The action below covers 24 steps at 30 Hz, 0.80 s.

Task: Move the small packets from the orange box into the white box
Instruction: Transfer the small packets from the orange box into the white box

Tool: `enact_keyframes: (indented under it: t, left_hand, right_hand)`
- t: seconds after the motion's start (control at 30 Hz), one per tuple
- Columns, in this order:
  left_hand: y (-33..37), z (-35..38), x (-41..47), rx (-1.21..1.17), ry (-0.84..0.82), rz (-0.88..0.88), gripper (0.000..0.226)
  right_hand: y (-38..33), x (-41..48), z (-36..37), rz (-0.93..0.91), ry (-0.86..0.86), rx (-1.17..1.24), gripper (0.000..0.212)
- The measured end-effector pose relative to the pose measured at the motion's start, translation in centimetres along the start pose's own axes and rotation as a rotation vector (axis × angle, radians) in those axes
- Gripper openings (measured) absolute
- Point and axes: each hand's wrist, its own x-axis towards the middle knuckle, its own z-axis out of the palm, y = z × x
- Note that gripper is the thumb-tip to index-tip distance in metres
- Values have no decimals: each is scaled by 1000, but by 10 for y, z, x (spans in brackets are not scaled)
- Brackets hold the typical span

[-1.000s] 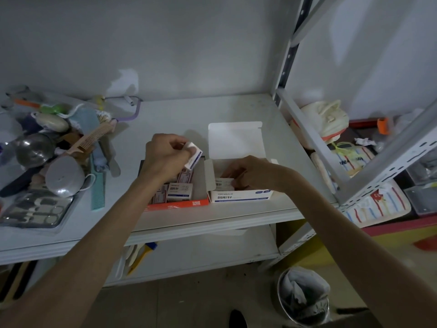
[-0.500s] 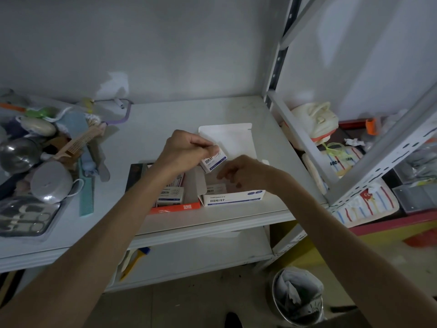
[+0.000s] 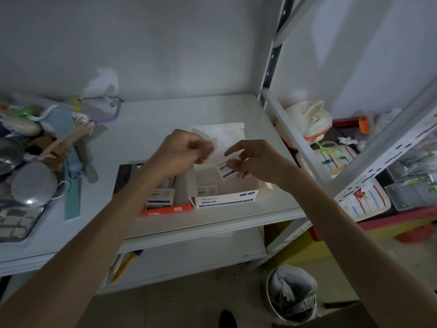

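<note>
The orange box (image 3: 165,210) lies on the white shelf, with small white-and-blue packets (image 3: 160,196) in it. To its right stands the white box (image 3: 224,201), its lid flap up, with one packet (image 3: 208,190) lying inside at the left. My right hand (image 3: 250,162) hovers over the white box and pinches a small packet (image 3: 226,171) between thumb and fingers. My left hand (image 3: 184,152) is just left of it, above the gap between the boxes, fingers loosely curled and holding nothing.
Clutter fills the shelf's left end: a comb (image 3: 63,143), a round white case (image 3: 33,183), a manicure set (image 3: 16,221). The rack's diagonal posts (image 3: 295,143) rise at the right, with cloth items behind. A bin (image 3: 290,294) stands on the floor below.
The left hand carried a packet from the orange box rightward and passed it to the right hand, which rose out of the white box and now holds it.
</note>
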Motion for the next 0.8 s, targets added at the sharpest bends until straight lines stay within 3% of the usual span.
enact_keyframes:
  t: [0.13,0.23,0.33,0.53,0.8]
  left_hand:
    - [-30,-43,-12,255,136,-55,14]
    - [-51,-65,-27,517,36,-114,12]
    - [-62,-76,-38,518,-89,-160,9]
    - [-60,-75,-51,525,-234,-150,40]
    - [-62,-68,-51,653,-277,-107,49]
  right_hand:
    - [6,-5,1,-43,28,-275,18]
    - [8,-6,7,-64,-49,-362,15]
    - [10,-1,10,-16,-124,-510,17]
    - [12,4,11,71,-199,-666,20]
    - [13,9,23,51,-205,-780,30]
